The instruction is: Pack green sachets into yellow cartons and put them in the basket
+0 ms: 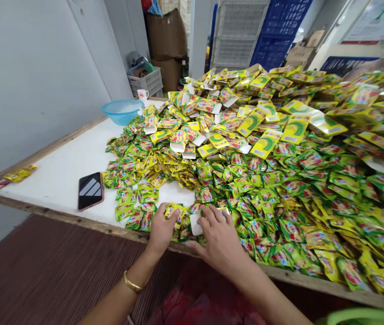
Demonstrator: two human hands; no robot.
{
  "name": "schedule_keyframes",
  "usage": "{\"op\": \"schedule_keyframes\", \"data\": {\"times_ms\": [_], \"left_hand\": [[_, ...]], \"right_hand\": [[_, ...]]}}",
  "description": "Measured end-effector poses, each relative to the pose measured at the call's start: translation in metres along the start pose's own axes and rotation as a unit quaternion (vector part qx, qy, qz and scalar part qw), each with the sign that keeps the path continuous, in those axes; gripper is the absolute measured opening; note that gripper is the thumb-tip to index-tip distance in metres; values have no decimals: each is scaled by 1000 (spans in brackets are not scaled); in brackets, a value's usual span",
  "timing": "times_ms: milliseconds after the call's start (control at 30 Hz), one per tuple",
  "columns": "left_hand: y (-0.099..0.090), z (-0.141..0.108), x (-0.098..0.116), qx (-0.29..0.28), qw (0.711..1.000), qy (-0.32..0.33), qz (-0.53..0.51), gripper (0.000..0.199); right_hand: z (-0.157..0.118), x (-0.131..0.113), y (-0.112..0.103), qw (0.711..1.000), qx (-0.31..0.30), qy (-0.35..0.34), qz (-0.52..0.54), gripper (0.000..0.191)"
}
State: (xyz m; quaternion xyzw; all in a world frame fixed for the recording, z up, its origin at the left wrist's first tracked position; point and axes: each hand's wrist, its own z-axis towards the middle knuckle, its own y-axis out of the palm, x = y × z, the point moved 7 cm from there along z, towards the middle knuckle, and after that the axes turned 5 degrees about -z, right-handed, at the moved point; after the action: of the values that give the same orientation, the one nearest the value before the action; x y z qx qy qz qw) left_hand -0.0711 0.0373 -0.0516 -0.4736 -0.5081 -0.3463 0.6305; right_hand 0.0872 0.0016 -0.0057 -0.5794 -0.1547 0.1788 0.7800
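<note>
Right hand over small open carton, touching.

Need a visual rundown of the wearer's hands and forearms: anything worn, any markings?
Both the left hand and the right hand are bare, with no gloves. A gold-coloured bracelet circles the left wrist. The right wrist has none. No sleeves cover the visible forearms, and no markings can be made out.

You're in a packing workshop: a wood-edged worktable heaped with small packets and printed boxes, with stacked plastic crates and brown cartons behind it.
</note>
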Motion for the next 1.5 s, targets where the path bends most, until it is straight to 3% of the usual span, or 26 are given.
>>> {"op": "schedule_keyframes", "data": {"times_ms": [167,300,400,600,733,967,1200,1400,1500], "left_hand": [[-2,-1,0,2,1000,-7,-14,23],[11,-2,2,-18,998,-25,-62,23],[20,-1,7,-24,995,-28,-94,23],[27,3,23,44,998,12,-52,17],[34,-1,32,52,997,60,-19,30],[34,7,34,-61,993,42,90,22],[38,12,51,-206,966,95,123,22],[48,8,57,-279,939,117,165,23],[48,10,56,-278,944,103,146,23]], "right_hand": [[1,22,9,997,-55,-51,-14,51],[5,31,10,996,-65,-64,-22,58],[9,26,12,998,-22,-61,-6,60],[4,13,21,995,98,5,24,53],[0,10,29,991,126,44,24,53],[-3,12,31,989,135,50,26,54],[-3,10,26,987,156,30,38,50],[-4,8,23,985,168,8,33,50],[-4,10,21,983,179,13,40,54]]}}
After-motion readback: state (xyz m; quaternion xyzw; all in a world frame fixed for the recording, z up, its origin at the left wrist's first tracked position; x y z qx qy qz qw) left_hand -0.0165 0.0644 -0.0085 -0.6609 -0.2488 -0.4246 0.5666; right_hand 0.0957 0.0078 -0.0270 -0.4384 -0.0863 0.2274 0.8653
